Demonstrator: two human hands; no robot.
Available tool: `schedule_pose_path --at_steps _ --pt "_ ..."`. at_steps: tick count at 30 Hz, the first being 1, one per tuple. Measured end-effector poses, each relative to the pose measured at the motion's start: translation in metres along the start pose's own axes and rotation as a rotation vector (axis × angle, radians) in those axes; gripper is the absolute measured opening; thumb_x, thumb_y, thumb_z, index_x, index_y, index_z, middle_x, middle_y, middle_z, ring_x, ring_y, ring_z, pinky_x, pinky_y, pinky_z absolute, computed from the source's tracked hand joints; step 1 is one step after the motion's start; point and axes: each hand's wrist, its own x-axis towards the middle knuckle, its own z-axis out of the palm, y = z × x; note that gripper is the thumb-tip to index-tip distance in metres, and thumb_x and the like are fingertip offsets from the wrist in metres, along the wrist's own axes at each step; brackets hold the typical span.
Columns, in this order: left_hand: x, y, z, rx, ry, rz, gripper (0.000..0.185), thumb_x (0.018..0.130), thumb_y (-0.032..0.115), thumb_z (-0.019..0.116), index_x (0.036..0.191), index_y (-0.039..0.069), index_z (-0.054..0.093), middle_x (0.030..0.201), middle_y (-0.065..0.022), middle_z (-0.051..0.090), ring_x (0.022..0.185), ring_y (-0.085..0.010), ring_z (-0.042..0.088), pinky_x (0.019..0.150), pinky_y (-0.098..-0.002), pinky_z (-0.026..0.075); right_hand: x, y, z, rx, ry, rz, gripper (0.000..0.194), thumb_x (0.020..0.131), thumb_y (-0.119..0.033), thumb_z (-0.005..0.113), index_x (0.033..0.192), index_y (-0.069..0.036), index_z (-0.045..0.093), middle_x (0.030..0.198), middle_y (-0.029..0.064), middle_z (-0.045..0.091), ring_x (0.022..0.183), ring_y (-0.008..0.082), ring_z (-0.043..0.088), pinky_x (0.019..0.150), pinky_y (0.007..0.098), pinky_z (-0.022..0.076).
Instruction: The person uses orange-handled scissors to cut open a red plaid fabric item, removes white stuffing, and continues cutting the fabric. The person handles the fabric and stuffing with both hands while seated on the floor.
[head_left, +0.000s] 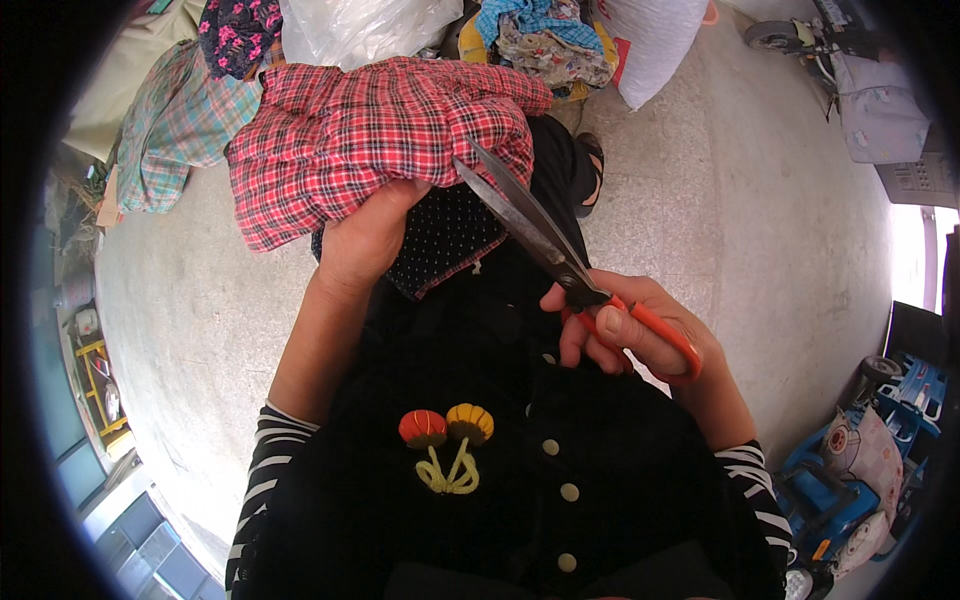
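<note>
My left hand (367, 232) grips the lower edge of a red plaid padded garment (345, 135), its fingers hidden under the cloth. Below it hangs a dark fabric piece with white dots (442, 232), edged in red plaid. In my right hand (637, 322) is a pair of scissors (536, 232) with orange-red handles. The blades are slightly apart and point up and left, their tips over the plaid cloth's right part. Whether the tips touch the cloth I cannot tell.
Teal plaid cloth (180, 127) lies at the upper left. A clear plastic bag (367, 30), crumpled fabrics (555, 52) and a white woven sack (652, 45) stand ahead. A motorbike (817, 52) is at the upper right, a blue vehicle (832, 487) at the lower right.
</note>
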Motion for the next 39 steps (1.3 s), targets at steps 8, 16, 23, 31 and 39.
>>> schedule_pose_path --at_steps 8,16,23,31,39 --pt "-0.006 0.013 0.027 -0.534 -0.047 -0.252 0.024 0.089 0.007 0.043 0.078 -0.005 0.061 0.103 -0.025 0.066 0.117 -0.0448 0.055 0.11 -0.0514 0.034 0.001 -0.002 0.007 0.105 0.167 -0.24 0.048 0.091 -0.036 0.058 0.123 -0.002 0.054 0.079 0.0049 0.064 0.061 0.006 0.05 0.057 0.0199 0.0406" --pt "-0.023 -0.008 0.025 -0.715 -0.055 -0.377 0.035 0.09 0.008 0.046 0.116 -0.015 0.051 0.12 -0.0247 0.059 0.115 -0.0418 0.057 0.105 -0.0502 0.042 0.04 0.008 0.01 -0.116 0.413 -0.459 0.045 0.086 -0.01 0.066 0.127 -0.001 0.05 0.088 0.0082 0.064 0.077 0.0081 0.058 0.071 0.0211 0.0453" --pt "-0.07 -0.013 -0.006 0.066 -0.4 -0.985 0.033 0.091 0.018 0.055 0.113 -0.004 0.063 0.116 -0.017 0.064 0.11 -0.029 0.061 0.099 -0.0381 0.045 0.127 0.036 -0.005 -0.224 0.57 -0.736 0.051 0.085 -0.01 0.072 0.128 0.001 0.047 0.087 0.0045 0.063 0.08 0.0083 0.061 0.072 0.0232 0.0496" --pt "-0.014 0.106 -0.039 0.204 -0.432 -0.266 0.017 0.087 0.004 0.059 0.101 -0.001 0.067 0.101 -0.0119 0.068 0.095 -0.0195 0.065 0.082 -0.0317 0.051 0.186 0.089 0.023 0.18 0.482 -0.646 0.045 0.091 -0.007 0.064 0.131 -0.001 0.044 0.095 0.0056 0.063 0.089 0.0101 0.06 0.082 0.0234 0.0484" --pt "0.176 -0.019 0.072 1.343 -0.455 0.089 0.031 0.089 0.026 0.055 0.105 0.002 0.066 0.109 -0.0199 0.066 0.103 -0.0364 0.062 0.089 -0.0417 0.048 0.169 0.085 0.021 0.62 0.651 -0.512 0.035 0.097 -0.015 0.054 0.128 -0.005 0.041 0.098 0.0132 0.066 0.088 0.0192 0.066 0.076 0.0284 0.0519"
